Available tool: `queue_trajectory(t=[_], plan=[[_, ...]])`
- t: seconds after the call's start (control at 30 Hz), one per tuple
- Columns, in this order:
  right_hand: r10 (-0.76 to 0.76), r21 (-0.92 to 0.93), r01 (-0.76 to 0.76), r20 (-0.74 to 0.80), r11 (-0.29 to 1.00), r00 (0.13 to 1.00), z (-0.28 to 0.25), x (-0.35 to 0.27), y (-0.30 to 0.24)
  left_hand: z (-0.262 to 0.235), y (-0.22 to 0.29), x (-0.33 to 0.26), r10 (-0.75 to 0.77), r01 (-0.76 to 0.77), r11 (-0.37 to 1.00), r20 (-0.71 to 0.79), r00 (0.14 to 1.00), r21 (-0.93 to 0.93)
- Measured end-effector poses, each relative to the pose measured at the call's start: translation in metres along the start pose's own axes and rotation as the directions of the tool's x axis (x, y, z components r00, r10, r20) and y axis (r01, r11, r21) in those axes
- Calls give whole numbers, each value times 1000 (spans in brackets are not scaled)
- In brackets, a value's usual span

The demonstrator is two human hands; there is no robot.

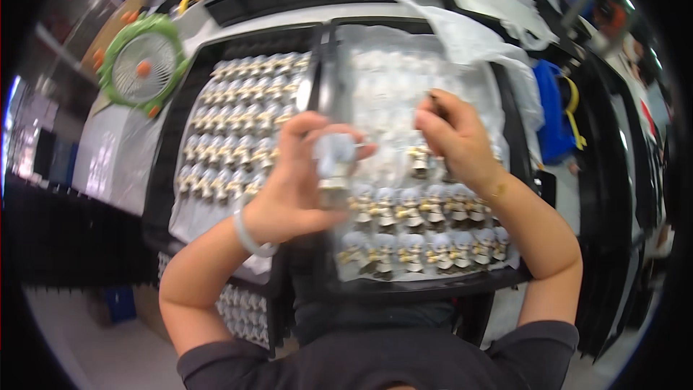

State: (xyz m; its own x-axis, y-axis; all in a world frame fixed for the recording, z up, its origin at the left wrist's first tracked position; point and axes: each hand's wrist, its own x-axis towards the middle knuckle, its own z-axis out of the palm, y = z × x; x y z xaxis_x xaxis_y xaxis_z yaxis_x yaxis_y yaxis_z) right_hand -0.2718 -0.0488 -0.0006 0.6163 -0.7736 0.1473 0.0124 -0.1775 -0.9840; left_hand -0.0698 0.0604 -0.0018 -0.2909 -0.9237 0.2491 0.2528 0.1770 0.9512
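Before us stand two black trays side by side. The right tray (pixel 520 112) is lined with clear plastic sheet and carries rows of small white-and-gold figurines (pixel 422 227) along its near part, while its far part looks mostly bare under the glare. The left tray (pixel 189 94) holds many more rows of the same kind of figurines (pixel 234 137). Beyond it to the left sits a small green desk fan (pixel 143 65), and a blue bag (pixel 552 112) lies past the right tray's edge.

Our left hand (pixel 292 188), with a pale bracelet (pixel 249 235) at the wrist, is closed around one figurine (pixel 333 166), holding it up above the gap between the trays. Our right hand (pixel 451 137) is pinched on a thin dark tool (pixel 435 101), perhaps a brush or pen; its tip is hidden, so we cannot say what it touches.

We judge that we are working on the held piece by hand, one at a time. The next move likely calls for bringing the tool steadily to the figurine while the left grip keeps it from turning.
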Motion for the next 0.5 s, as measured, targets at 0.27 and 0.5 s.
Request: queue_trajectory(t=[0.27,0.5], plan=[[26,32,-28,41,999,999,9,-2,3,2,3,-6,138,-153,967,86,987,204],[-1,26,-1,50,1000,999,7,-2,3,4,7,-9,177,-144,710,22,984,689]])
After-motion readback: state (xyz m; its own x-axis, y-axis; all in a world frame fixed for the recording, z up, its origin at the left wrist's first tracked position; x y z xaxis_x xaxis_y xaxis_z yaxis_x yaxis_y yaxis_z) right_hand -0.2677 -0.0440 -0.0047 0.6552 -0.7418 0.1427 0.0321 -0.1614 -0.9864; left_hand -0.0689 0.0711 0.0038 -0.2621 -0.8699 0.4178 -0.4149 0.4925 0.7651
